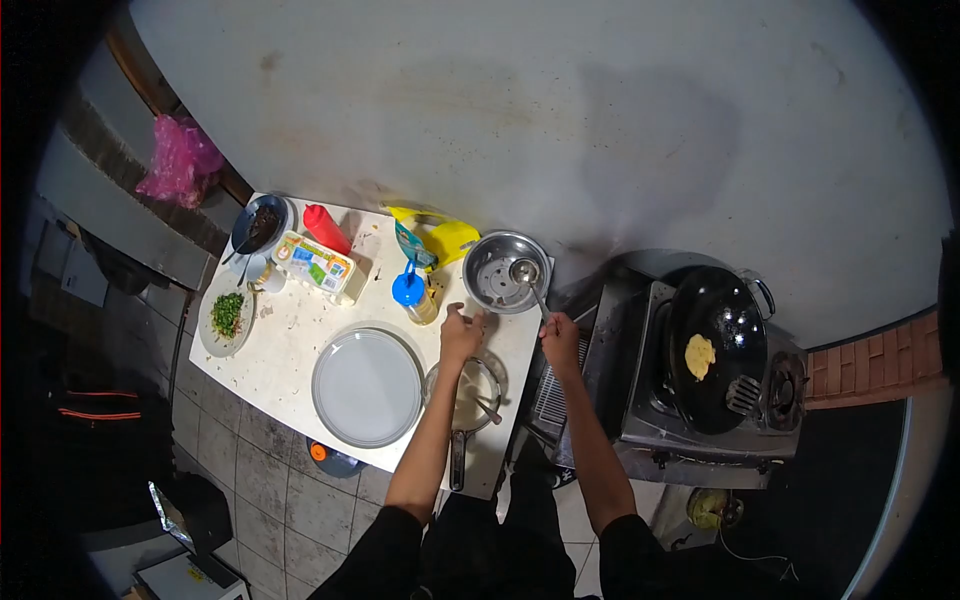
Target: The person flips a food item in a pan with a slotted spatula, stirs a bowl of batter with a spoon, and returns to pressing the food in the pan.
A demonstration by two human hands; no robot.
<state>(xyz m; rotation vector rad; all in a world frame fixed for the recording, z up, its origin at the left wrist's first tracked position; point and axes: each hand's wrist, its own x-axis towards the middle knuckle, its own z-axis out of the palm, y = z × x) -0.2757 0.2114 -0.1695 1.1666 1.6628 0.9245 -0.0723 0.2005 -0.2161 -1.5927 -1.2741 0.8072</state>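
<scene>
My right hand [560, 338] is closed round the handle of a metal ladle [524, 272], whose bowl is over the steel bowl [487, 262] at the table's back right corner. My left hand [461, 335] is over the table, between the blue-lidded bottle [412, 294] and the steel bowl; its fingers are partly spread, with nothing seen in them. Under my left forearm lies a pan [458, 440] with a black handle and a spoon [487, 411] in it. At the right, a black wok [712, 330] on the stove holds a yellow piece of food [699, 356] and a slotted spatula [743, 394].
On the white table [285, 350] are stacked plates [367, 388], an egg carton [314, 265], a red bottle [326, 229], yellow packaging [450, 238], chopped greens on a plate [227, 316] and a dark bowl [262, 225]. The stove [640, 430] stands right of the table.
</scene>
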